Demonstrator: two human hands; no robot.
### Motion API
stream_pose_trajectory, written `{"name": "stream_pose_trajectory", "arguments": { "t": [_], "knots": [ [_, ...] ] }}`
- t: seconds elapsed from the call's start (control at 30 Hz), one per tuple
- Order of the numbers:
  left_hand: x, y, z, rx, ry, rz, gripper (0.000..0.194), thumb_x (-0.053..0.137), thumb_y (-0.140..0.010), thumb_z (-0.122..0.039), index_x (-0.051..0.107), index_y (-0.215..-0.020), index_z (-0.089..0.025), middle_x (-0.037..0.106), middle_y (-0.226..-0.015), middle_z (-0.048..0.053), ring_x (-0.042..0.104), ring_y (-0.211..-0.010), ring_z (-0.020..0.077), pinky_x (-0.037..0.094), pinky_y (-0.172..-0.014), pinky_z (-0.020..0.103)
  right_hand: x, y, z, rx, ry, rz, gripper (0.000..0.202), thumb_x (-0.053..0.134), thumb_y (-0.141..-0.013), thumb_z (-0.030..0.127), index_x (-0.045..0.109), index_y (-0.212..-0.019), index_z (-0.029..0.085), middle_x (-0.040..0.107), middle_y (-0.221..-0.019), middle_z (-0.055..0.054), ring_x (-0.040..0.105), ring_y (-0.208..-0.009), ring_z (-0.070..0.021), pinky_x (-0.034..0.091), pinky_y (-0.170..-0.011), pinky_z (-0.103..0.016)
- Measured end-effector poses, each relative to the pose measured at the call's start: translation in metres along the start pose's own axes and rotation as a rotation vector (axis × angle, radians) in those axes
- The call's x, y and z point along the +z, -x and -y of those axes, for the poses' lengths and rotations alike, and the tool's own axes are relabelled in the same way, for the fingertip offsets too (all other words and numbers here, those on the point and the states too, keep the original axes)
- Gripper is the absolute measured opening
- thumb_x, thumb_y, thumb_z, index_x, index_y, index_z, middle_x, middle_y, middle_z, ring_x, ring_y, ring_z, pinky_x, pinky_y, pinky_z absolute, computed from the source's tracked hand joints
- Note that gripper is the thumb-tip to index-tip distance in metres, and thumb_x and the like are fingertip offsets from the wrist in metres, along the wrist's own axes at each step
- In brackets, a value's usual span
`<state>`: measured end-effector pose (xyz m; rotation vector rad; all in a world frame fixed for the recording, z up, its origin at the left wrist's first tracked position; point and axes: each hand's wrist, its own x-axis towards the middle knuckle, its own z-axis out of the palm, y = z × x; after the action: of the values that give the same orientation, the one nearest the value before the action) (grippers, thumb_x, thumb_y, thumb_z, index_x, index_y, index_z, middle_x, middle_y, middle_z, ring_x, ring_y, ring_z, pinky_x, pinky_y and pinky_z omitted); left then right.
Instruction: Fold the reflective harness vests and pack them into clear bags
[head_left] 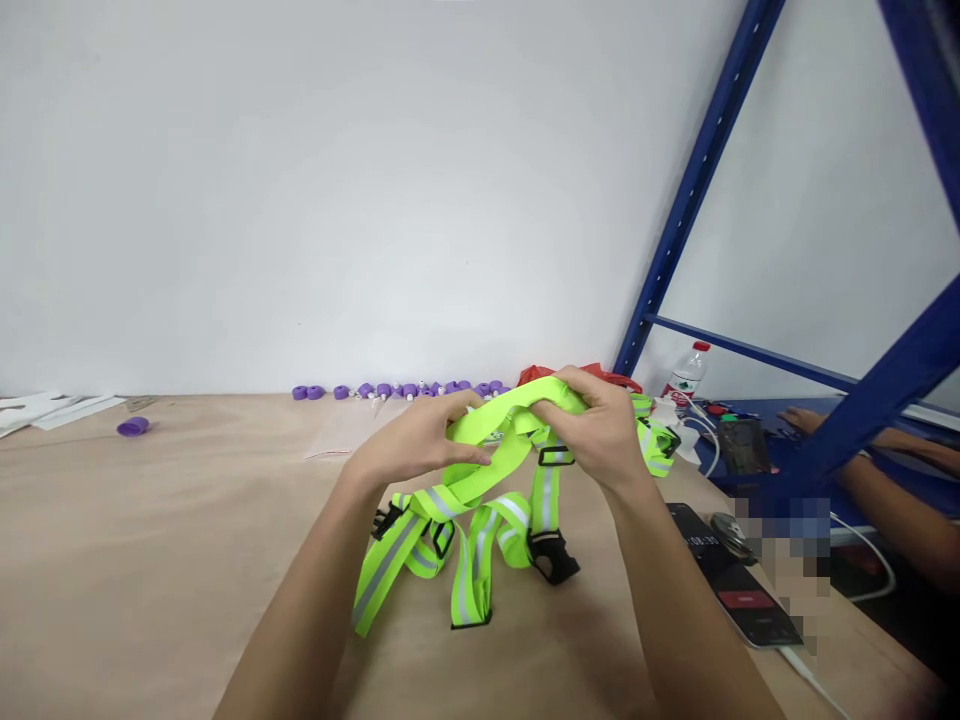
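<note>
"How far along?"
"My left hand (416, 435) curls around the green strap (517, 400) above the counter (187, 520); whether that grip pinches, I can't tell. I judge it half gathered: top bunched, lower loops loose, black buckle (553, 558) seemingly unfastened. My right hand (607, 430) pinches the strap."
"Any writing?"
"Bottle (684, 375) label, phone (739, 590) digits; neither legible to me."

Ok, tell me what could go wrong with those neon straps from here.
The neon straps might tangle, as several loops overlap below the hold. The black buckle at their lower right could snag a neighbouring loop. The phone lies beside the right forearm, so a sideways swing might knock it.
</note>
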<state>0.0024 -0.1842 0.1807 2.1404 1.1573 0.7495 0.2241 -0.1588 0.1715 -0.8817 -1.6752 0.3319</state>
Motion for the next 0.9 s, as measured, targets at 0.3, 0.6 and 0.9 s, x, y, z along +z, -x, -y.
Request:
{"name": "stream_pose_trajectory", "arguments": {
  "t": [0.3, 0.6, 0.9],
  "knots": [
    [0.007, -0.010, 0.008, 0.051, 0.085, 0.152, 0.035, 0.081, -0.071, -0.046, 0.065, -0.091, -0.021, 0.066, -0.089, -0.001, 0.060, -0.084, 0.0200, 0.044, -0.072, 0.027, -0.011, 0.005, 0.021, -0.097, 0.026, -0.121, 0.007, 0.066, -0.071, 0.023, 0.059, -0.070, 0.022, 0.053, -0.059, 0.006, 0.045, -0.053, -0.0108, 0.037, -0.050, -0.022],
    [0.020, -0.020, 0.019, -0.045, -0.118, 0.090, 0.030, 0.074, -0.073, -0.039, 0.069, -0.097, -0.021, 0.070, -0.097, 0.004, 0.062, -0.092, 0.0257, 0.046, -0.075, 0.029, -0.019, 0.005, 0.021, -0.093, -0.107, -0.230, 0.019, 0.076, -0.070, 0.027, 0.058, -0.071, 0.022, 0.059, -0.064, 0.004, 0.052, -0.056, -0.0125, 0.043, -0.049, -0.024],
    [0.013, -0.019, 0.027, -0.023, -0.020, -0.078, 0.021, 0.054, -0.087, -0.036, 0.064, -0.094, -0.019, 0.066, -0.082, 0.003, 0.060, -0.075, 0.0199, 0.045, -0.066, 0.029, -0.030, 0.002, 0.022, -0.124, -0.188, -0.320, 0.030, 0.081, -0.073, 0.038, 0.056, -0.072, 0.022, 0.059, -0.062, 0.003, 0.052, -0.051, -0.0120, 0.042, -0.043, -0.023]
  ]
}}
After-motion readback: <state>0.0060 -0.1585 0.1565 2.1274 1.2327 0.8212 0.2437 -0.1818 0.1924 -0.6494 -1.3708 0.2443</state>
